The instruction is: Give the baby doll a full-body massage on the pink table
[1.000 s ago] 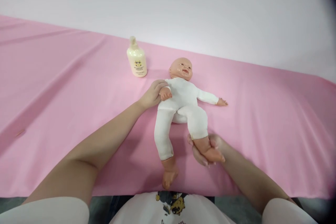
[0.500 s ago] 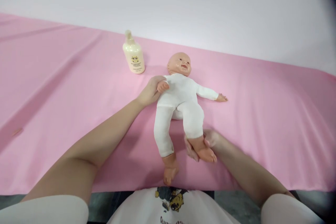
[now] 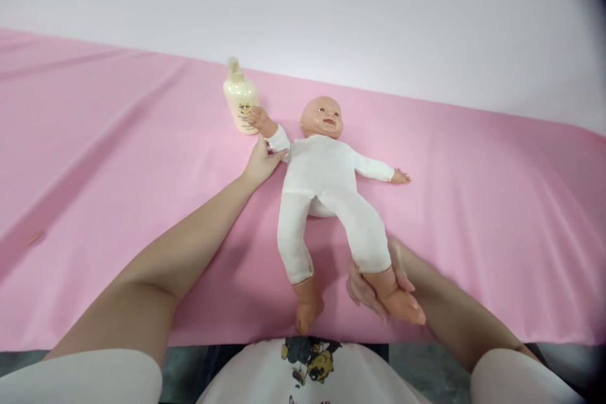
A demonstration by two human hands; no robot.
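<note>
Pink cloth point(image 3: 118, 158): one sheet, spread wide across the table, soft creases running along it, its near edge just in front of the person's shirt.
White wall: one plain backdrop beyond the cloth's far edge.
Doll point(image 3: 326, 183): one baby doll in a white suit, flat on its back at mid-cloth, head away from the person, feet toward them; one arm out to the side, the other lifted up toward the bottle.
Left hand point(image 3: 261, 161): reaching far out, fingers pinched on the sleeved upper arm of the doll and propping that arm up, so the doll's small hand sits right against the bottle.
Right hand point(image 3: 379, 287): cupped under the doll's bare foot and ankle, fingers curled around from below, thumb on top, that leg drawn out straight over the near part of the cloth.
Lotion bottle point(image 3: 241, 98): one cream bottle with a pump top, standing upright at the far side, just beside the doll's head.
Count: two hands, both the person's own; no one else in view.
Risk, bottle: I'd say the raised doll arm could knock it over, since it stands touching close.
Risk, cloth: a pull on the leg could drag the doll and bunch the loose fabric.
Risk, grip: the smooth foot could slip from the cupped palm.
</note>
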